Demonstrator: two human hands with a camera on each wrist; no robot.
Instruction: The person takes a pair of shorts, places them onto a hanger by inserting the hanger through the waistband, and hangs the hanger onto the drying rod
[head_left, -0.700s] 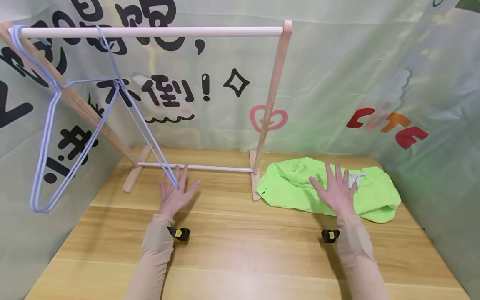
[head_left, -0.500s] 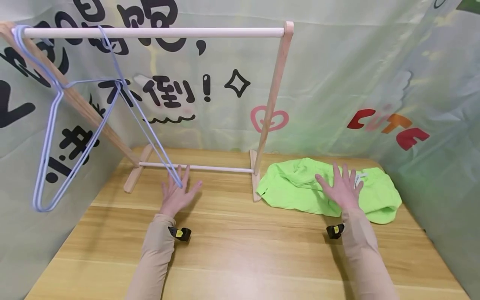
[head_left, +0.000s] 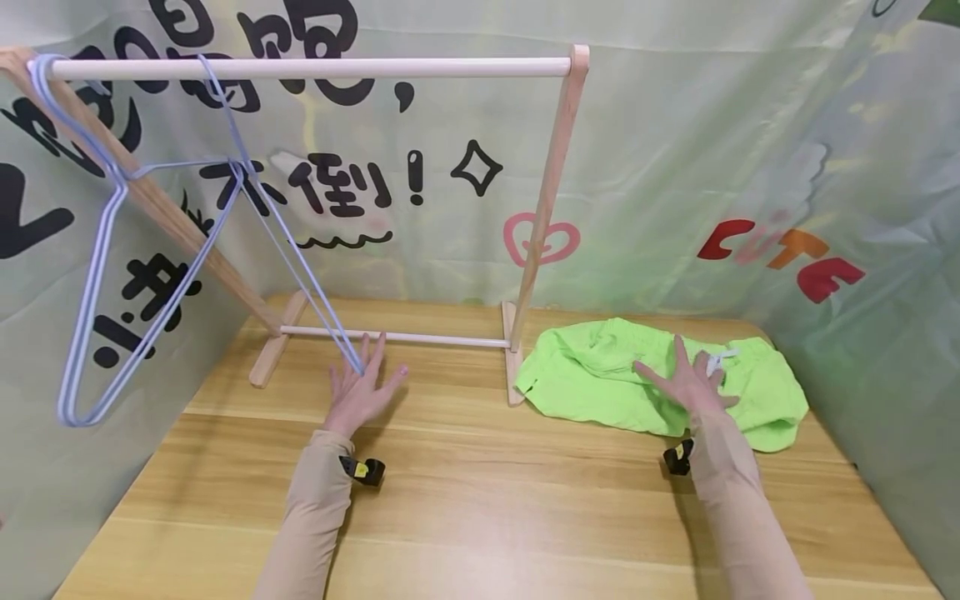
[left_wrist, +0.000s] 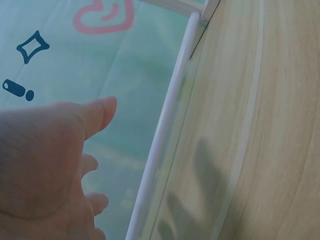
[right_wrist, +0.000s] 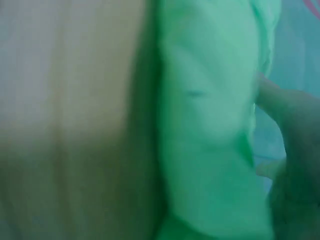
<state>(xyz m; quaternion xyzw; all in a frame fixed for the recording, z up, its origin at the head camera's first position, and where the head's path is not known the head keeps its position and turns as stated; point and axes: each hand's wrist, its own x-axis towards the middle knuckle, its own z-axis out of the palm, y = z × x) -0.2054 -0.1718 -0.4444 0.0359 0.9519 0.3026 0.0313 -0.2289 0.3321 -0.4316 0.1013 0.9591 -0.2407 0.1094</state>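
A bright green cloth garment (head_left: 585, 375) with a white drawstring (head_left: 720, 361) lies crumpled at the back right of the table. Over its right half hovers my right hand (head_left: 693, 385), fingers spread; the right wrist view is blurred but shows the thumb side beside the green cloth (right_wrist: 210, 125). My left hand (head_left: 358, 400) is held above the table with fingers spread, holding nothing. Blue wire hangers (head_left: 97, 275) hang from the rack's top bar, and the lower corner of one overlaps the left fingers in the head view.
A wooden rack (head_left: 551, 192) with a white top bar (head_left: 375, 68) and a white lower bar (head_left: 442, 340) stands at the back left. Printed fabric walls (head_left: 660, 167) enclose the wooden table (head_left: 480, 483) at the back and sides.
My right hand has shifted right over the green garment and turned, its fingers now pointing more toward the drawstring. The left hand has hardly moved.
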